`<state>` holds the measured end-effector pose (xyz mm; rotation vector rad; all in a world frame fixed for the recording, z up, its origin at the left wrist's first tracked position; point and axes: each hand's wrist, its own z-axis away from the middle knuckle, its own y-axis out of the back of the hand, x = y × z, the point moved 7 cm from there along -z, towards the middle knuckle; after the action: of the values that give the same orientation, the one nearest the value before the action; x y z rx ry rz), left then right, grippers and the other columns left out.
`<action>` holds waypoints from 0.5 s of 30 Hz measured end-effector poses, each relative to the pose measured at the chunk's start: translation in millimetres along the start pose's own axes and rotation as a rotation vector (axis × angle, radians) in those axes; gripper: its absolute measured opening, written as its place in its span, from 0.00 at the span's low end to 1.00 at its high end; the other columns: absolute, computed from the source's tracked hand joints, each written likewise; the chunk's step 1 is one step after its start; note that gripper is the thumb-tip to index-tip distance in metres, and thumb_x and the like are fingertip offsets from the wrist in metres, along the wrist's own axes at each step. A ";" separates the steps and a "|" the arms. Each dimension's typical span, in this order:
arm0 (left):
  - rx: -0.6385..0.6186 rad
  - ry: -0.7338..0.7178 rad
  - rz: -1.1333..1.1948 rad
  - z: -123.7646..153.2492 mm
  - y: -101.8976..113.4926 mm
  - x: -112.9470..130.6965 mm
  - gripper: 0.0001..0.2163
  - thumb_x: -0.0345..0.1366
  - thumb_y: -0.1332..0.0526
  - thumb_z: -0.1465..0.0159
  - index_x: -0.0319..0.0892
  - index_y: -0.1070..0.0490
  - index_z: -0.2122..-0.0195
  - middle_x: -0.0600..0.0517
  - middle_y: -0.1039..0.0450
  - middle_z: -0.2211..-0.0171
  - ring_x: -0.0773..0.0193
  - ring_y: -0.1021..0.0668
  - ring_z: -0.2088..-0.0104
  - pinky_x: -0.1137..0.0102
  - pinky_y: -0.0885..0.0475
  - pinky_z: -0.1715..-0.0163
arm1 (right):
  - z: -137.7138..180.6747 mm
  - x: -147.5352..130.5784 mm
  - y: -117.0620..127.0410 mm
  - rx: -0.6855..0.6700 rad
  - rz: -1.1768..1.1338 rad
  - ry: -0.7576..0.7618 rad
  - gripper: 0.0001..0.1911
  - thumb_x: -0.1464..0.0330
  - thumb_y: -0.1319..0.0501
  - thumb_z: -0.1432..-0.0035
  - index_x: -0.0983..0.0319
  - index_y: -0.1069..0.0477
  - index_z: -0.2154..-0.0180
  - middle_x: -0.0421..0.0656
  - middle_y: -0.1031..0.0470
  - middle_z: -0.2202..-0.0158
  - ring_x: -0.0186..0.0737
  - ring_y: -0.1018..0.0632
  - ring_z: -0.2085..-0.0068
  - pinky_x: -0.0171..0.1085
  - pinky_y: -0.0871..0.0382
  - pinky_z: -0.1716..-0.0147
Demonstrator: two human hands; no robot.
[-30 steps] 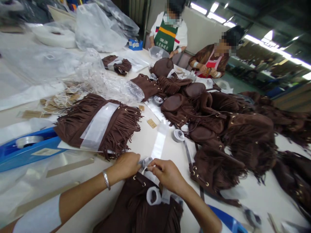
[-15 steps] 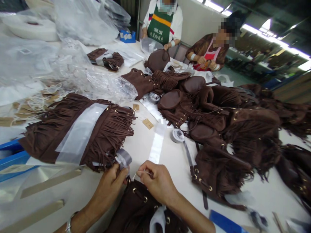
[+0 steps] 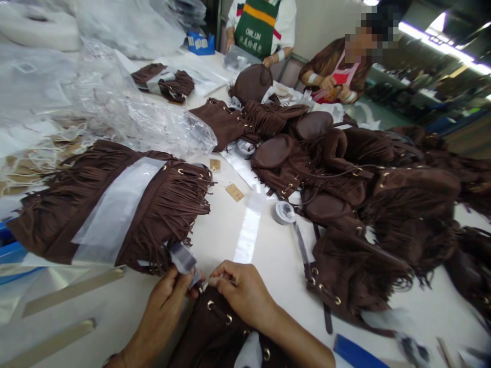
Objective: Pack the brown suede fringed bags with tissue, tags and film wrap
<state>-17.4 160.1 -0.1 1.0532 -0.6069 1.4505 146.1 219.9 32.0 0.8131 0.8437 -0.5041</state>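
A dark brown drawstring bag (image 3: 207,327) with gold eyelets lies right in front of me, partly cut off by the lower edge. My left hand (image 3: 169,301) is closed at its upper left edge, against a strap end wrapped in grey-white plastic film (image 3: 183,257). My right hand (image 3: 245,294) pinches a thin white string (image 3: 206,284) beside the left fingertips, close to the bag's rim. The string's far end is hidden by the fingers. Translucent wrapping (image 3: 249,352) shows on the bag below my right wrist.
A fringed brown bag (image 3: 161,197) with a pale paper band lies left. More brown bags (image 3: 337,189) pile up right. Brown tags (image 3: 235,192) and a white strip (image 3: 248,230) lie on the table (image 3: 218,230). Two co-workers stand across; plastic bags (image 3: 126,30) fill the back left.
My right hand has come left and closer to my left hand, with the string drawn in to the bag's rim. The view has shifted slightly.
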 end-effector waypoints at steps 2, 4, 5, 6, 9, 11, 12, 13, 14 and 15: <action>0.000 -0.006 -0.003 0.6 1.0 -1.7 0.19 0.55 0.45 0.36 0.44 0.28 0.60 0.51 0.22 0.62 0.58 0.22 0.62 0.66 0.28 0.57 | -0.9 2.1 0.7 0.005 0.000 -0.022 0.03 0.65 0.35 0.43 0.57 0.22 0.66 0.33 0.31 0.78 0.29 0.32 0.75 0.29 0.44 0.75; -0.001 -0.007 -0.012 0.7 1.3 -4.5 0.20 0.56 0.45 0.36 0.44 0.28 0.59 0.50 0.21 0.59 0.56 0.22 0.58 0.66 0.29 0.54 | -2.2 4.4 1.3 0.021 0.006 -0.047 0.04 0.63 0.33 0.44 0.56 0.22 0.67 0.32 0.34 0.80 0.29 0.34 0.77 0.29 0.46 0.76; 0.001 -0.003 -0.019 0.8 1.4 -6.4 0.20 0.56 0.45 0.36 0.44 0.28 0.58 0.49 0.21 0.58 0.56 0.22 0.56 0.65 0.29 0.52 | -2.9 5.4 1.7 0.031 0.005 -0.058 0.04 0.63 0.33 0.44 0.56 0.22 0.67 0.32 0.35 0.80 0.29 0.35 0.77 0.30 0.47 0.77; 0.009 0.006 -0.026 1.0 1.6 -8.6 0.21 0.56 0.45 0.36 0.44 0.28 0.57 0.49 0.21 0.58 0.55 0.22 0.55 0.65 0.29 0.52 | -3.3 6.5 1.7 0.036 -0.005 -0.069 0.04 0.64 0.34 0.44 0.57 0.22 0.68 0.32 0.36 0.81 0.29 0.36 0.78 0.30 0.47 0.77; 0.033 0.034 -0.039 2.6 2.3 -14.7 0.23 0.58 0.46 0.36 0.43 0.27 0.57 0.47 0.21 0.57 0.54 0.21 0.55 0.64 0.26 0.53 | -2.8 9.4 -1.4 0.003 -0.105 -0.097 0.06 0.64 0.37 0.43 0.59 0.24 0.68 0.33 0.35 0.80 0.29 0.37 0.77 0.29 0.47 0.77; 0.036 0.053 -0.016 4.3 1.7 -18.1 0.24 0.59 0.45 0.37 0.43 0.27 0.57 0.46 0.21 0.57 0.53 0.20 0.57 0.63 0.24 0.57 | -1.2 10.5 -5.1 -0.054 -0.195 -0.113 0.06 0.65 0.37 0.43 0.61 0.25 0.68 0.34 0.32 0.78 0.29 0.36 0.77 0.29 0.46 0.78; 0.029 0.070 0.008 5.3 0.8 -20.2 0.24 0.59 0.45 0.37 0.43 0.27 0.57 0.46 0.21 0.57 0.52 0.20 0.58 0.63 0.23 0.58 | -0.4 10.3 -5.9 -0.075 -0.220 -0.113 0.06 0.65 0.38 0.43 0.61 0.25 0.68 0.34 0.32 0.77 0.29 0.35 0.76 0.28 0.45 0.77; 0.018 0.093 0.040 6.3 -0.3 -22.8 0.25 0.60 0.44 0.38 0.43 0.27 0.56 0.46 0.21 0.57 0.52 0.19 0.58 0.62 0.22 0.59 | 0.1 9.2 -5.6 -0.087 -0.223 -0.103 0.05 0.66 0.38 0.43 0.61 0.25 0.68 0.34 0.31 0.77 0.29 0.34 0.76 0.28 0.44 0.77; 0.009 0.115 0.076 7.2 -1.4 -25.4 0.24 0.59 0.44 0.38 0.43 0.28 0.55 0.46 0.21 0.56 0.51 0.19 0.58 0.62 0.21 0.59 | 0.3 7.2 -4.2 -0.090 -0.209 -0.080 0.05 0.67 0.38 0.43 0.60 0.25 0.68 0.34 0.30 0.76 0.29 0.33 0.75 0.28 0.43 0.76; 0.003 0.132 0.112 7.9 -2.1 -27.7 0.24 0.59 0.43 0.38 0.43 0.28 0.54 0.47 0.21 0.55 0.51 0.19 0.58 0.62 0.20 0.59 | 0.1 4.4 -2.0 -0.086 -0.180 -0.046 0.04 0.68 0.39 0.44 0.60 0.24 0.68 0.34 0.30 0.75 0.29 0.32 0.74 0.28 0.43 0.75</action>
<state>-15.9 140.1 -20.9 0.9300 -0.5764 1.6057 147.4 218.3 27.6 0.6474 0.8939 -0.6383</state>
